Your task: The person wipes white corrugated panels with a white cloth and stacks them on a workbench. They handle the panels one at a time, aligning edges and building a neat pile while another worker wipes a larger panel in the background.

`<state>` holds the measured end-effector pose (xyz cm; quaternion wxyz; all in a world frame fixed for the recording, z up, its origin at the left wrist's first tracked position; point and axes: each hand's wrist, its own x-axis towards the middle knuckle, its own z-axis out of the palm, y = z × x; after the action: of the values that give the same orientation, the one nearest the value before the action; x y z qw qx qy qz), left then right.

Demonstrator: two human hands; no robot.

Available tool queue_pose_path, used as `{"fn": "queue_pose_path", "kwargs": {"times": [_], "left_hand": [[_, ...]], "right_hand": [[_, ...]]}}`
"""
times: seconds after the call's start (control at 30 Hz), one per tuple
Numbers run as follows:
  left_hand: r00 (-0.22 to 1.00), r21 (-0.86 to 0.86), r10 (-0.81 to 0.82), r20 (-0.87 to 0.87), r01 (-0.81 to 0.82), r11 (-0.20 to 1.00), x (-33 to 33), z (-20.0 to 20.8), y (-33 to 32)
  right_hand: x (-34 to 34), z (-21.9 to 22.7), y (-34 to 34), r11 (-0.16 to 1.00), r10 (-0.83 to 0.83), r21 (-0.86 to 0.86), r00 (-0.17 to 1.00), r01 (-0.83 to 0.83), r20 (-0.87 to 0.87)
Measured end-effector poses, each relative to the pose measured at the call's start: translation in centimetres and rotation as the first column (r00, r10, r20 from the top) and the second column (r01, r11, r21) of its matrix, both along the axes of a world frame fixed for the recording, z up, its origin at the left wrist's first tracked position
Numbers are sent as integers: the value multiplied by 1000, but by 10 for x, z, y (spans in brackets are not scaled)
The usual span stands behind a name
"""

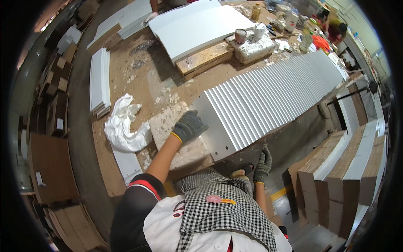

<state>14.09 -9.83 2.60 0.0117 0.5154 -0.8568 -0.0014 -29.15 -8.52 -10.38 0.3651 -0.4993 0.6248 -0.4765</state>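
Note:
A long row of white overlapping boards (268, 92) runs diagonally across the table, their edges staggered like slats. The nearest one, a flat grey-white board (213, 126), has small dark holes near its corners. My left hand (189, 127), in a dark grey knit glove with a yellow cuff, lies at this board's left end, over a worn whitish block (161, 130). Its fingers are stretched toward the board. My right hand (263, 166), gloved alike, hangs beside the near table edge, apart from the boards. Its fingers are drawn together, and any small thing in them is hidden.
A crumpled white plastic bag (126, 126) lies on the stained brown table (121, 71). Farther back sit a stack of large white sheets (193, 29), a wooden block (203, 59) and a spattered block (254, 49) with containers. Stacked boards (336, 176) stand at right; another person's hand (150, 18) shows behind.

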Motion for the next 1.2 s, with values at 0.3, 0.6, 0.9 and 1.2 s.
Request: {"fn": "queue_pose_path", "kwargs": {"times": [0.3, 0.6, 0.9, 1.2], "left_hand": [[990, 210, 138, -33, -128, 969, 3, 16, 2], [998, 273, 17, 63, -33, 961, 8, 28, -1], [952, 324, -146, -270, 232, 917, -2, 29, 31], [991, 452, -124, -47, 132, 882, 7, -3, 14]], "right_hand": [[65, 63, 27, 995, 81, 62, 987, -73, -138], [71, 53, 2, 994, -20, 106, 984, 2, 174], [100, 60, -23, 989, -36, 147, 981, 8, 191], [96, 48, -19, 962, -129, 272, 939, 40, 319]]}}
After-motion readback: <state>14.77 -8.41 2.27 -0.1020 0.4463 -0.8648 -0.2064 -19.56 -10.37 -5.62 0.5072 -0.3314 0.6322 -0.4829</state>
